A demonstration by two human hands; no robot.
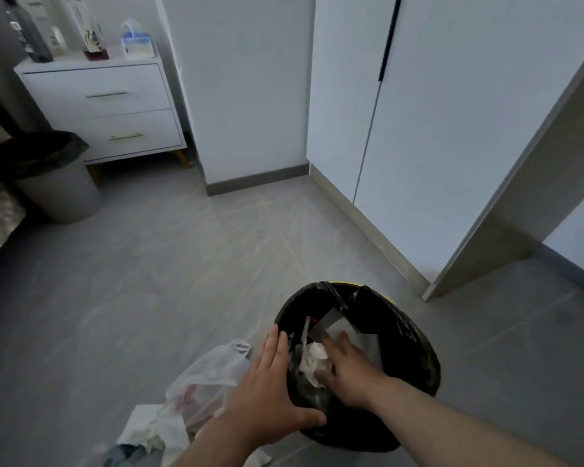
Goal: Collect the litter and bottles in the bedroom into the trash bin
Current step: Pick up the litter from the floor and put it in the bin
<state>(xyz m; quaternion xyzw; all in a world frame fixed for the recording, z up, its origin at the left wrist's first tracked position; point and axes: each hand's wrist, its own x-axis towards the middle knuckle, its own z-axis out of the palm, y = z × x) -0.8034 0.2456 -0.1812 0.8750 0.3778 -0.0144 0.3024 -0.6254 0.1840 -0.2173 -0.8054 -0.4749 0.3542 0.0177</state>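
Black-lined trash bin [418,338] stands on the floor [149,281]. Left grip [267,392] presses flat and wide against its rim. Right grip [351,372] reaches inside it at crumpled paper [312,360]; whether it holds the paper I cannot tell. Plastic bag [209,375] lies just left of the bin.

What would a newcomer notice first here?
The round trash bin lined with a black plastic bag, low centre, with both hands at it: the left hand lies flat against its rim, the right hand reaches inside, over crumpled white paper. Left of the bin, a translucent plastic bag of litter lies on the floor; a second grey bin stands far left beside the white nightstand.
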